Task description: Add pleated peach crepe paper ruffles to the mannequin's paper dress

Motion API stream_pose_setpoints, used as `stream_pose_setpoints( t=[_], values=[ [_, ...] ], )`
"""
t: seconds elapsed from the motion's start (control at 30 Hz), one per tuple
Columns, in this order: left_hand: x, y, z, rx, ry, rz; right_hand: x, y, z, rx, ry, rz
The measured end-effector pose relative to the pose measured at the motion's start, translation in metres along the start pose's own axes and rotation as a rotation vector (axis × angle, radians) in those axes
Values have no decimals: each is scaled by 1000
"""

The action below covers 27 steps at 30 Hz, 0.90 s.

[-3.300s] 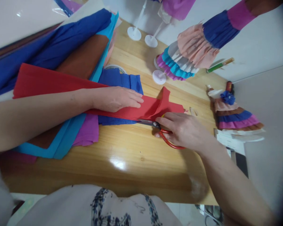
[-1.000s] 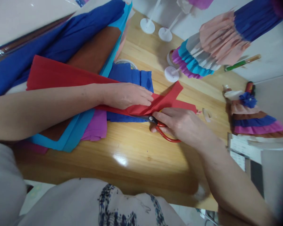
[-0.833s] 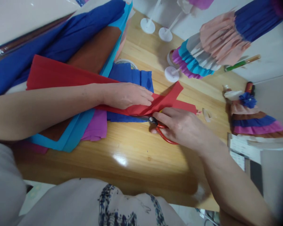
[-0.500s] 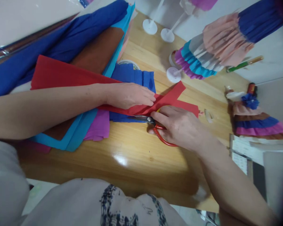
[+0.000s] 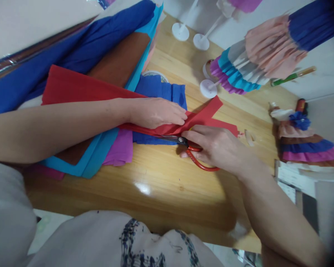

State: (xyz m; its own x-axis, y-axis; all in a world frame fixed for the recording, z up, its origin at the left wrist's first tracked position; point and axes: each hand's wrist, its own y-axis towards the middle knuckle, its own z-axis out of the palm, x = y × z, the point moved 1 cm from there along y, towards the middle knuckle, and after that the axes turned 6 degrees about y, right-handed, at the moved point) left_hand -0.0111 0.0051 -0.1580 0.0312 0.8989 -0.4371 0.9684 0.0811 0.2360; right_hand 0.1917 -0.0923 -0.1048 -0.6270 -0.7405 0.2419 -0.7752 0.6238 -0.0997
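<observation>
My left hand (image 5: 160, 112) lies flat, fingers stretched out, on a long folded strip of red crepe paper (image 5: 80, 85). My right hand (image 5: 215, 146) is closed round the red handles of a pair of scissors (image 5: 204, 163). The dark blades point left along the near edge of the red paper, close below my left fingertips; the upper blade is partly hidden. A cut red band angles up and right from beside the scissors. Under the red paper lie folded blue crepe paper (image 5: 163, 89) and a purple piece (image 5: 119, 148).
Brown (image 5: 125, 59) and turquoise sheets (image 5: 93, 159) lie beneath my left forearm, with a blue roll (image 5: 105, 33) behind. White stands (image 5: 180, 32) and a ruffled paper dress (image 5: 272, 48) are at the back. A smaller layered dress (image 5: 306, 139) stands at the right of the wooden table (image 5: 156, 185).
The view has shifted slightly, so everything sits a little further right. My left hand stays on the red paper; the scissors' lower handle has moved slightly right relative to their pivot.
</observation>
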Motion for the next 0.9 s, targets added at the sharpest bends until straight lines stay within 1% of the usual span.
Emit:
stream_pose_setpoints(
  t=[0.2,0.4,0.47,0.63,0.73,0.9],
  values=[
    [-1,0,0,29,-7,-28,1,-1,1,7,11,3],
    [1,0,1,-25,-45,-15,7,-3,5,-37,-121,33],
    [1,0,1,-22,-46,-19,10,-3,5,-49,-144,46],
    [-2,1,-2,5,-32,-79,16,-3,3,-36,-160,82],
    [-4,1,-4,-21,-33,-101,17,-5,3,-30,-145,105],
    [-3,-1,-6,-94,-71,-89,18,-12,5,-51,-118,161]
  ],
)
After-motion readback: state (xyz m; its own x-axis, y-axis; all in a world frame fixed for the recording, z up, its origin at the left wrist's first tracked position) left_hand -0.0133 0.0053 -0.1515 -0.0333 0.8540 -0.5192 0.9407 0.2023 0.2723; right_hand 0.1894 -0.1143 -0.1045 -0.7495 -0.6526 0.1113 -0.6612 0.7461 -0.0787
